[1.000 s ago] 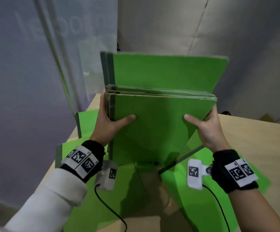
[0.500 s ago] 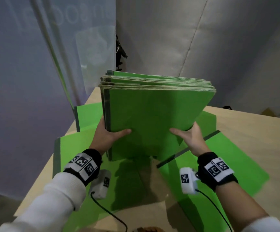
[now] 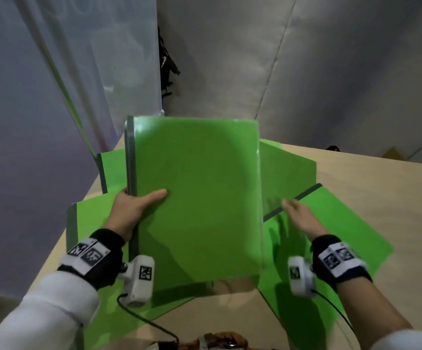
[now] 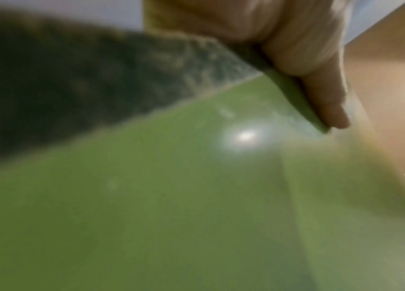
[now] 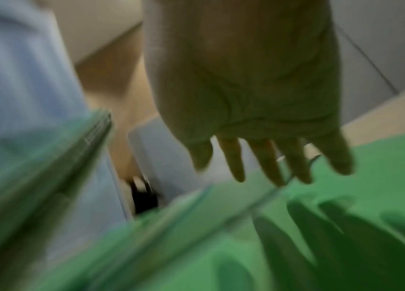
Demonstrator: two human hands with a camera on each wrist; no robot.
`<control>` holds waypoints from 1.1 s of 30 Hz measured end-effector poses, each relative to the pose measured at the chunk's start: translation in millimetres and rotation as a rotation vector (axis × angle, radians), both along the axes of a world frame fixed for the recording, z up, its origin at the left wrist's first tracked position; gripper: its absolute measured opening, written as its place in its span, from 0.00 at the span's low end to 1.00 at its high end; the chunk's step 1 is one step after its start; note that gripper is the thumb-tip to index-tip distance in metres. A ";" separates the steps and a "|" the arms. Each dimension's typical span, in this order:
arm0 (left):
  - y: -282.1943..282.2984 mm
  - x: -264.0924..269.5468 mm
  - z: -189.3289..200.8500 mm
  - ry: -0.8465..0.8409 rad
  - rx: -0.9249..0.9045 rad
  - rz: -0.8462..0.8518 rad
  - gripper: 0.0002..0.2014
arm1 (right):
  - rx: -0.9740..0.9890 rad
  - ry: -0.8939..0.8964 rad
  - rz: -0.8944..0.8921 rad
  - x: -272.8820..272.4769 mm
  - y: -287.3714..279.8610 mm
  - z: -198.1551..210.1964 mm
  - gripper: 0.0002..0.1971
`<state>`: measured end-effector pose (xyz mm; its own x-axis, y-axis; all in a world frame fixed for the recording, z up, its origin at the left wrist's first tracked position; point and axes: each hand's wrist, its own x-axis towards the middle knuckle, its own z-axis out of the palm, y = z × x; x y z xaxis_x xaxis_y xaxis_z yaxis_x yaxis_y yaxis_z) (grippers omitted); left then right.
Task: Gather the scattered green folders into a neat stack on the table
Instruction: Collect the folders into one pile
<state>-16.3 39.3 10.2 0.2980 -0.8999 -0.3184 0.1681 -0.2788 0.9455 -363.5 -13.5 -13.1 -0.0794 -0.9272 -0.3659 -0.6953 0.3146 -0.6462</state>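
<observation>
At centre frame, left hand (image 3: 129, 210) clamps the gathered folders (image 3: 194, 198) by their spine, freeing the right hand (image 3: 300, 218); fingers spread, it seemingly reaches for a loose folder (image 3: 331, 223).

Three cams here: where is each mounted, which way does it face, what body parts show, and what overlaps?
Head: worn on head, facing forward-down at held folder stack, table; both hands, sleeves.
Left wrist: along left hand gripping the stack's edge.
Right wrist: along right hand, fingers spread above loose folders.
Shared: the stack shows in all views.
</observation>
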 end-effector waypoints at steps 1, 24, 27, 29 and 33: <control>5.1 5.0 -9.5 0.000 0.051 -0.006 0.58 | 0.121 0.177 0.041 -11.8 3.1 -21.6 0.32; 9.1 25.5 -66.0 -0.083 0.393 -0.054 0.51 | 0.084 0.141 0.410 75.4 -26.2 -24.6 0.15; 12.0 27.2 -63.6 -0.234 0.412 -0.049 0.62 | 0.151 -0.101 0.170 107.2 -18.2 -19.8 0.12; 14.9 32.8 -56.5 -0.407 0.451 -0.081 0.50 | 0.185 -0.160 0.105 114.0 -16.7 -19.2 0.23; 18.2 73.4 -51.7 -0.561 0.578 -0.060 0.46 | 0.188 -0.061 0.118 124.1 -22.0 -34.4 0.52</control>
